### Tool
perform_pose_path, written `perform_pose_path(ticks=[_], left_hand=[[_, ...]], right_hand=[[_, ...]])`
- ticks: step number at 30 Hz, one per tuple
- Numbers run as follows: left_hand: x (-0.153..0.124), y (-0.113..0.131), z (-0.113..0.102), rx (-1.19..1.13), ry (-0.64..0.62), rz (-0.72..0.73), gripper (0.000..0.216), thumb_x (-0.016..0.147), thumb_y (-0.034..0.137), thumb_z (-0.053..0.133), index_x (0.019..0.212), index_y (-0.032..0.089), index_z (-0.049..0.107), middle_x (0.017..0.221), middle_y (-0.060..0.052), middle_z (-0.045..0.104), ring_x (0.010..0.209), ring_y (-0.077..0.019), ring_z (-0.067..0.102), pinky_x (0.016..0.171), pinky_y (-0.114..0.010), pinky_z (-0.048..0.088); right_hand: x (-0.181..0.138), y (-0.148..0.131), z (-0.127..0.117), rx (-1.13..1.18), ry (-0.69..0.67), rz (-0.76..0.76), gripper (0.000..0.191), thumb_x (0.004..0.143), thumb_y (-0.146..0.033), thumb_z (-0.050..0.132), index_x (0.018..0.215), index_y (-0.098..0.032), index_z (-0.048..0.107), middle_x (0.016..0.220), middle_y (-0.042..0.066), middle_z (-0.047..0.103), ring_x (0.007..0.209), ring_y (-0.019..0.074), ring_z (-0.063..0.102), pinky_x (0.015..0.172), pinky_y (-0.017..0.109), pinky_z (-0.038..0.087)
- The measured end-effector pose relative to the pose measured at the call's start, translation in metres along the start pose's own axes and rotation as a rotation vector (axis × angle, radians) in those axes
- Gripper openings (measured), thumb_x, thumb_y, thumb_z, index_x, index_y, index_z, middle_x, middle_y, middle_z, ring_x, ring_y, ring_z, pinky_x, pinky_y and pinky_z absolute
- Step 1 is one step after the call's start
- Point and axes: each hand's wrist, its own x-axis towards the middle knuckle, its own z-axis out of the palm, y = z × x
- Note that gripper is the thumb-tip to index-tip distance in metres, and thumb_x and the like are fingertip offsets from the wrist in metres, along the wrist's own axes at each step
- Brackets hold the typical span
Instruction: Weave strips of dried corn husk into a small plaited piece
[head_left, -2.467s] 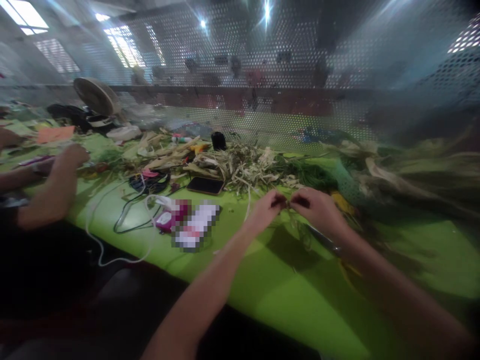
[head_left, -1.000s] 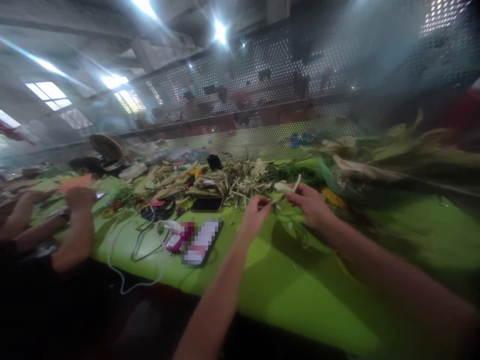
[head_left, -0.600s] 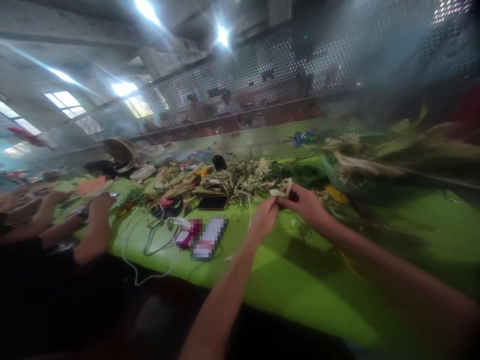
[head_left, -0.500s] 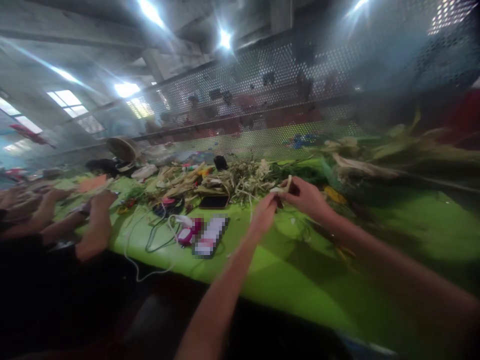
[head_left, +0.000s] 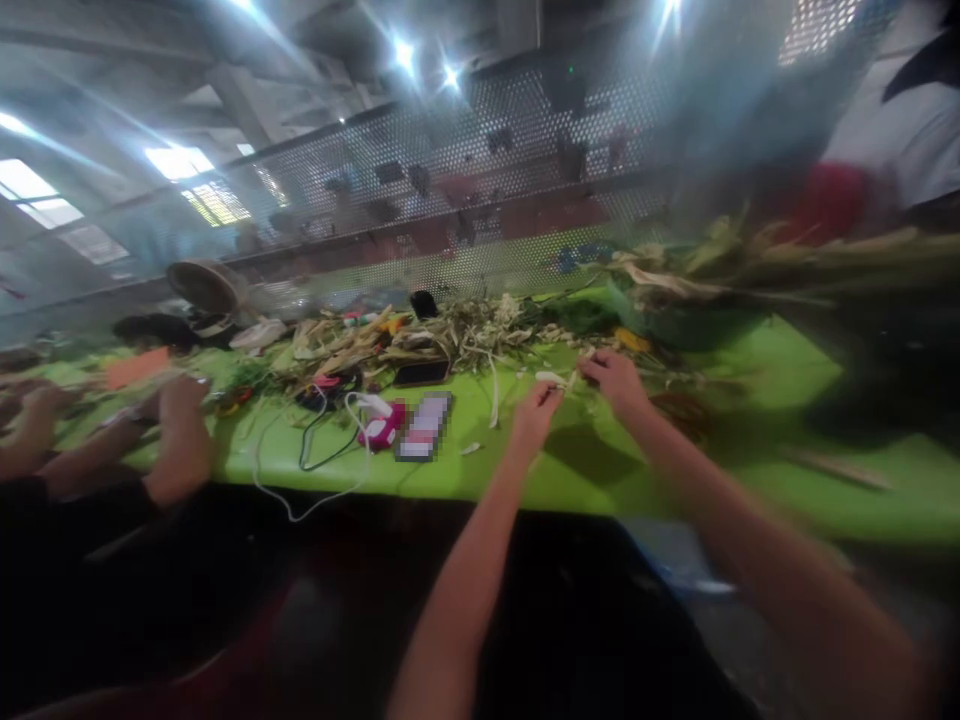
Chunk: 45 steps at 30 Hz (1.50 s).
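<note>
Above the green table my left hand (head_left: 536, 410) is closed, pinching a small pale strip of what looks like dried corn husk (head_left: 551, 378) that pokes out past its fingertips. Just to its right, my right hand (head_left: 613, 380) is also closed, its thumb and fingers pressed together on a thin yellowish strip. A narrow gap separates the two hands, and blur hides whether the strips are one piece. Behind them lies a heap of dry husk strips and shreds (head_left: 480, 335).
A phone with a lit screen (head_left: 424, 428), a pink-and-white object (head_left: 382, 428) with cables and a dark phone (head_left: 421, 373) lie to the left. Further left are other people's forearms (head_left: 176, 430). A green basin (head_left: 675, 320) piled with long husks stands at right.
My hands have drawn slightly apart; before, they met at a pale upright piece. The camera view has shifted, showing more of the table's right side and a loose strip there.
</note>
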Motion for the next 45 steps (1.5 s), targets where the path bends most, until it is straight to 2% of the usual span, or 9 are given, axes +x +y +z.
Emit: perform_pose_path(ticks=[3,7,12,18,28,31,35,41,45], left_hand=[[-0.004,-0.01,0.0,-0.02,-0.03,0.02,0.013,0.084,0.028,0.056,0.085,0.017,0.063,0.067,0.003,0.052,0.063,-0.0104,0.045,0.064,-0.023,0.037],[-0.004,-0.009,-0.005,0.048,-0.046,0.061,0.012,0.085,0.025,0.055,0.086,0.018,0.065,0.071,0.001,0.058,0.067,-0.0126,0.049,0.068,-0.025,0.039],[-0.009,-0.005,-0.005,0.131,-0.078,0.117,0.013,0.083,0.022,0.059,0.089,0.021,0.069,0.086,-0.002,0.068,0.082,-0.0173,0.059,0.08,-0.028,0.043],[-0.007,-0.011,0.0,0.087,-0.139,0.124,0.017,0.086,0.024,0.055,0.092,0.021,0.071,0.089,-0.003,0.071,0.087,-0.0189,0.061,0.084,-0.032,0.046],[-0.009,-0.01,0.001,-0.047,-0.274,0.079,0.014,0.084,0.025,0.058,0.09,0.019,0.069,0.085,-0.002,0.067,0.082,-0.015,0.058,0.082,-0.029,0.044],[-0.01,-0.006,0.0,-0.107,-0.209,0.006,0.015,0.087,0.029,0.057,0.091,0.018,0.067,0.07,0.001,0.058,0.066,-0.0117,0.051,0.07,-0.026,0.042],[-0.01,-0.002,-0.003,-0.283,-0.068,-0.048,0.014,0.088,0.03,0.055,0.09,0.017,0.06,0.061,0.004,0.05,0.056,-0.0086,0.045,0.058,-0.022,0.037],[-0.011,0.002,-0.005,-0.376,-0.008,-0.053,0.01,0.086,0.025,0.058,0.09,0.016,0.059,0.069,0.001,0.058,0.061,-0.0076,0.05,0.059,-0.02,0.038],[-0.011,0.004,-0.004,-0.418,-0.033,-0.054,0.007,0.086,0.024,0.056,0.086,0.017,0.057,0.059,0.004,0.047,0.052,-0.0061,0.038,0.05,-0.02,0.025]], right_hand=[[-0.006,0.01,-0.003,-0.055,0.034,-0.028,0.04,0.066,-0.059,0.068,0.066,-0.02,0.06,0.063,0.001,0.057,0.059,0.015,0.048,0.06,0.03,0.041],[-0.005,0.015,-0.012,-0.275,0.073,-0.324,0.039,0.071,-0.043,0.071,0.103,-0.022,0.07,0.106,0.008,0.065,0.093,0.0227,0.056,0.086,0.038,0.044],[-0.01,0.013,-0.009,-0.429,-0.133,-0.421,0.02,0.082,-0.043,0.066,0.084,-0.026,0.076,0.103,0.007,0.067,0.108,0.0255,0.057,0.102,0.046,0.033],[-0.013,0.008,-0.006,-0.277,-0.171,-0.349,0.019,0.078,-0.042,0.07,0.073,-0.024,0.073,0.095,0.006,0.069,0.098,0.0252,0.061,0.096,0.045,0.039],[-0.013,0.009,-0.007,-0.174,0.051,-0.287,0.017,0.072,-0.035,0.071,0.065,-0.021,0.064,0.097,0.006,0.061,0.099,0.0232,0.056,0.093,0.041,0.042],[-0.013,0.007,-0.009,-0.121,0.041,-0.279,0.019,0.075,-0.039,0.069,0.079,-0.021,0.068,0.099,0.006,0.063,0.095,0.0217,0.057,0.088,0.038,0.045],[-0.015,0.002,-0.011,-0.043,-0.027,-0.153,0.041,0.077,-0.048,0.066,0.111,-0.024,0.064,0.105,0.006,0.065,0.086,0.0191,0.058,0.077,0.034,0.048],[-0.023,-0.002,-0.007,-0.169,-0.182,-0.071,0.034,0.072,-0.052,0.07,0.076,-0.019,0.066,0.066,0.001,0.06,0.061,0.0146,0.05,0.057,0.027,0.038],[-0.022,0.001,-0.005,-0.179,-0.141,-0.097,0.031,0.073,-0.049,0.068,0.07,-0.019,0.061,0.058,-0.003,0.052,0.055,0.0122,0.042,0.052,0.026,0.031]])
